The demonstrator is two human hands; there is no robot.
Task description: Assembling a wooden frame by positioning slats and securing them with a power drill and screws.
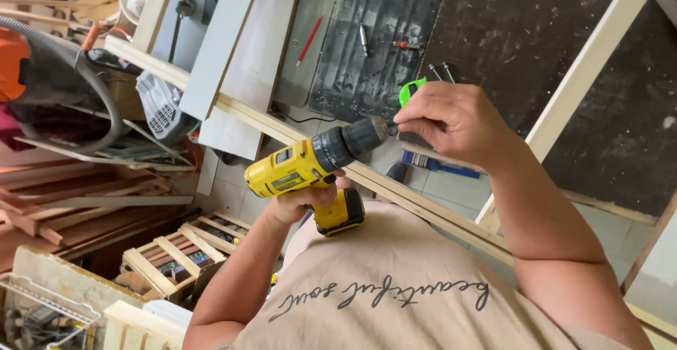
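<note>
1. The fingertips (403, 118) of the right hand (451, 121) were pinched together at the nose of the drill's dark chuck (363, 135), closed on something too small to make out.
2. The left hand (300, 200) was wrapped tight around the grip of a yellow and black cordless drill (310, 166), fingers curled shut on the handle, with the yellow battery block (340, 212) just beside the palm.
3. The drill lay nearly level in front of the person's chest, its chuck pointing toward the right hand, held above a pale beige shirt (395, 286).
4. A bright green plastic piece (409, 90) showed just behind the right hand's knuckles; whether the hand touched it could not be told.
5. Pale wooden battens (282, 130) ran diagonally beneath the drill, forming a frame with a second batten (592, 61) crossing a dark dusty surface.
6. Farther off on the tiled floor lay a blue-handled tool (441, 165), a red pencil (309, 39) and a few loose screws (441, 72).
7. At the outer edge were stacked timber offcuts (84, 202), a slatted wooden crate (183, 251) and a grey vacuum hose (84, 75).
</note>
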